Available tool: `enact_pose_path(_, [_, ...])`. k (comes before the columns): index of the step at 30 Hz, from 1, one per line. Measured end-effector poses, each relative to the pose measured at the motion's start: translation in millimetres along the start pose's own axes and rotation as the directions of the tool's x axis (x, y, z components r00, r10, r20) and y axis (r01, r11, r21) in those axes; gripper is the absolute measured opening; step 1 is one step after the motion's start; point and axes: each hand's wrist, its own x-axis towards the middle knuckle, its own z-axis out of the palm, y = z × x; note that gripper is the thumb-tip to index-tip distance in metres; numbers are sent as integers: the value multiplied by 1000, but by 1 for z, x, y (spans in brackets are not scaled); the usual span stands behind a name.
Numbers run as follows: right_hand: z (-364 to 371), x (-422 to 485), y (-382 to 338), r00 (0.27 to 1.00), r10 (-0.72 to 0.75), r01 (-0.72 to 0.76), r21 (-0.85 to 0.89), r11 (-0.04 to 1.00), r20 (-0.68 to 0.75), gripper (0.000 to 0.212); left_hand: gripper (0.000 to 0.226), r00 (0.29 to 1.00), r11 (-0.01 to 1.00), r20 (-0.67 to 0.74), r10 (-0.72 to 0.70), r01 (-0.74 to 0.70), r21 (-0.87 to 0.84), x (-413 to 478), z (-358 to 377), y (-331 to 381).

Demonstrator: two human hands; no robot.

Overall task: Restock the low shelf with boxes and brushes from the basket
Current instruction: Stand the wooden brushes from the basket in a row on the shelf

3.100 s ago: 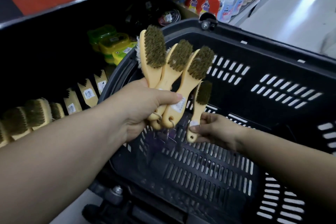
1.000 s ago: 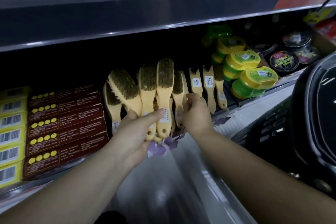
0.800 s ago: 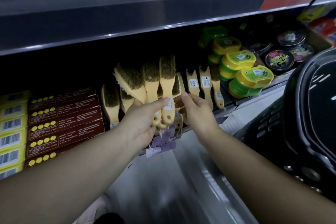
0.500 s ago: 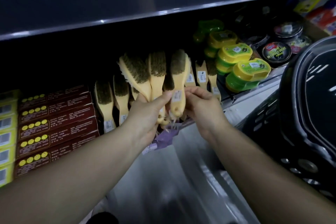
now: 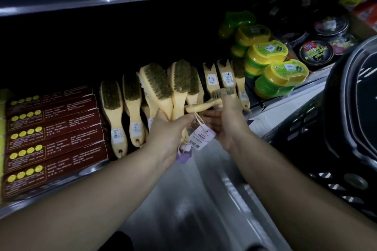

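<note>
While my left hand (image 5: 169, 130) clutched a bunch of brushes (image 5: 162, 84) at the low shelf (image 5: 51, 192), my right hand (image 5: 224, 121) gripped a single brush (image 5: 205, 105) sideways.

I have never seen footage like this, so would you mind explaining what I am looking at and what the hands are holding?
There is no machine here: a person wears a camera on the head, so this single picture looks forward and down at their two bare hands. The left hand grips a bunch of wooden brushes by the handles. The right hand holds one brush sideways, a paper tag hanging from its string. Behind them the low shelf carries brown boxes, shelved brushes, yellow-green tubs and dark round tins. The black basket sits at the right.
</note>
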Motion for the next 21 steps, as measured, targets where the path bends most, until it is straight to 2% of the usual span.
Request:
enact_pose_path(2, [1, 0, -1, 1000, 18, -18, 12, 1000, 17, 42, 34, 999, 997, 21, -40, 39, 59, -3, -2, -2])
enact_pose_path(5, [3, 0, 2, 997, -21, 22, 5, 1000, -69, 24, 31, 997, 993, 54, -54, 48, 105, -7, -5, -3])
enact_pose_path(8, [0, 1, 3, 964, -235, 221, -116, 968, -123, 16, 27, 998, 998, 53, -19, 16, 61, -8, -10, -2])
enact_pose_path(11, [-9, 7, -7, 875, -481, 420, -404, 812, -58, 23, 22, 1000, 999, 18, -23, 22, 36, -9, -12, 4])
enact_pose_path(13, [-16, 17, -11, 834, -552, 462, -533, 709, -11, 19, 19, 998, 998, 7, -63, 63, 1, -11, -10, 10])
enact_pose_path(17, [-16, 35, -6, 843, -536, 449, -614, 649, 49, 15, 14, 983, 974, 31, -179, 182, -134, -16, -7, 19])
enact_pose_path(19, [-12, 39, -2, 858, -511, 430, -622, 655, 54, 28, 20, 975, 956, 59, -214, 222, -192, -18, -6, 21])
enact_pose_path(21, [-12, 40, 0, 856, -514, 433, -626, 648, 60, 31, 19, 970, 944, 83, -230, 243, -223, -18, -5, 22])
